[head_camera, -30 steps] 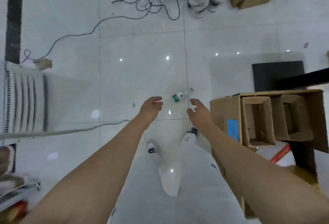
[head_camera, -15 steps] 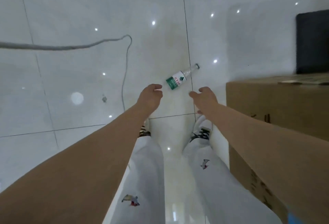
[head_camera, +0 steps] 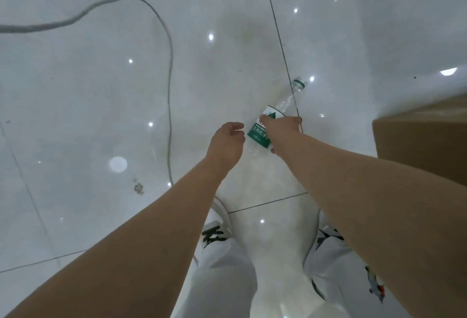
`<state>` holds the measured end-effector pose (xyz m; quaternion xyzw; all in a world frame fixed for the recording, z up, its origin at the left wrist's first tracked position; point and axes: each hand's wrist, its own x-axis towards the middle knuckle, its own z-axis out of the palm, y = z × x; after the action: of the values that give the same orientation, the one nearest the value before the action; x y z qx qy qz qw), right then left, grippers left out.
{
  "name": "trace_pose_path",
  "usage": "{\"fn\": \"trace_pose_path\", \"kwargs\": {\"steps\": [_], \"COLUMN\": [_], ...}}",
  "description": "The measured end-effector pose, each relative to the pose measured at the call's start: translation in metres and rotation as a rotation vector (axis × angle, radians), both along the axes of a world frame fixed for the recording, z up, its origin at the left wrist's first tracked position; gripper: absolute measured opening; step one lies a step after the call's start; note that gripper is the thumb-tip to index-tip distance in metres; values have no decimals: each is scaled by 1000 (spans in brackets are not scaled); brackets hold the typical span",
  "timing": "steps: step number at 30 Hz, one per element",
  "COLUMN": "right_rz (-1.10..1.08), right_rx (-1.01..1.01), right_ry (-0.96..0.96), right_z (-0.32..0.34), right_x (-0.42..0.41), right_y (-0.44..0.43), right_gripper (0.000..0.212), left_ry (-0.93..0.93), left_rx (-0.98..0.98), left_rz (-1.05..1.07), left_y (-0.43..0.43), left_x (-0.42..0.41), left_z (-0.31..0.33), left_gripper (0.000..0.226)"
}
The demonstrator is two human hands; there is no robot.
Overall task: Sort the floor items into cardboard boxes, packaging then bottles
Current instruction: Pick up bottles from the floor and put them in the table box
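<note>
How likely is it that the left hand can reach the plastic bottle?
Very likely, yes. The left hand hovers just beside the bottle with nothing between them. The right hand grips the bottle across its label, but the end nearer the left hand looks free.

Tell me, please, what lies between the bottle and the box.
Only bare floor, as the head view shows. The right hand grips the bottle; the box stands apart.
</note>
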<state>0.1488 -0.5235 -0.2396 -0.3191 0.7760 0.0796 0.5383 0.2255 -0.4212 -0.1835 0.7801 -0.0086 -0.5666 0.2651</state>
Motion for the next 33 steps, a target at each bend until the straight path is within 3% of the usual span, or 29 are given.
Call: {"fn": "trace_pose_path", "kwargs": {"steps": [5,9,12,17,19,22,27,33], "right_rz": [121,292,270,180,125,26,-54,-155], "right_rx": [-82,-209,-284,-446,-574,-725,-935,-1094], "right_ry": [-28,-89,-193,-239,-267,-327,-330,-232], "right_z": [13,100,221,515,629,760,885,945], "right_x": [-18,-41,-63,-95,-106,-125,-169,-257], "right_y": [-2,-3,-7,-32,-44,-48,-47,-45], "right_gripper": [68,72,70,76,66,64,74,81], "left_ry": [-9,-15,11,-27,-29,-44,-16,41], "left_rx": [-40,-49,-79,-264,-388,-546,-796,-941], "left_rz": [-19,20,-11,-125,-176,-173,-367,-564], "left_y": [-3,-10,-25,-85,-111,-143,-185,-214], "left_x": [-1,-8,-18,-10,-12,-22,-83,-191], "left_z": [16,78,187,456,565,695,823,878], "left_gripper": [36,36,35,36,35,32,34,31]}}
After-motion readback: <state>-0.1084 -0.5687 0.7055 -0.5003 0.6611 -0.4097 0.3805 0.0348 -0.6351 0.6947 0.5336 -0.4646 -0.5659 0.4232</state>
